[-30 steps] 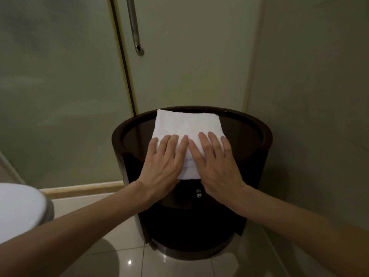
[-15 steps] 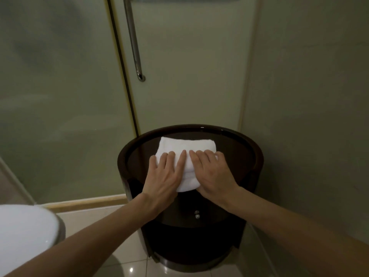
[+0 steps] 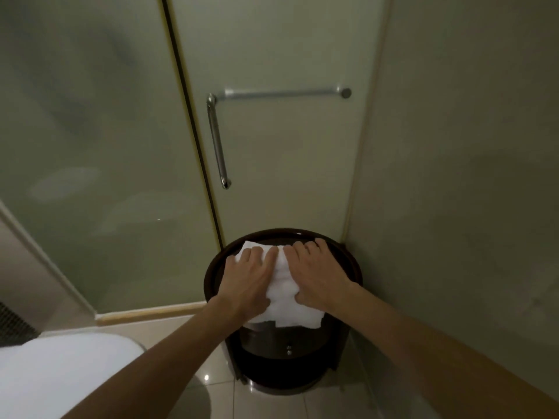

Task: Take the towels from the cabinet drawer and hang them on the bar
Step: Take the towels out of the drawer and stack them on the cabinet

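A folded white towel (image 3: pixel 287 303) lies on top of the round dark cabinet (image 3: pixel 351 261), its near edge hanging over the front. My left hand (image 3: pixel 248 279) lies flat on the towel's left half with straight fingers. My right hand (image 3: pixel 317 273) covers the right half, fingers bent over the far end and thumb pressed into the cloth. The cabinet drawer below, with a small metal knob (image 3: pixel 289 350), looks closed. High on the frosted glass door is the horizontal metal bar (image 3: pixel 281 93), bare.
A vertical metal door handle (image 3: pixel 217 146) hangs from the bar's left end. A wall (image 3: pixel 453 176) stands close on the right of the cabinet. A white toilet (image 3: pixel 69 376) fills the lower left. The floor (image 3: pixel 272 403) is glossy tile.
The view has tilted up, so the horizontal bar shows in full. The towel has slid toward me and hangs over the front rim. My right fingers have curled.
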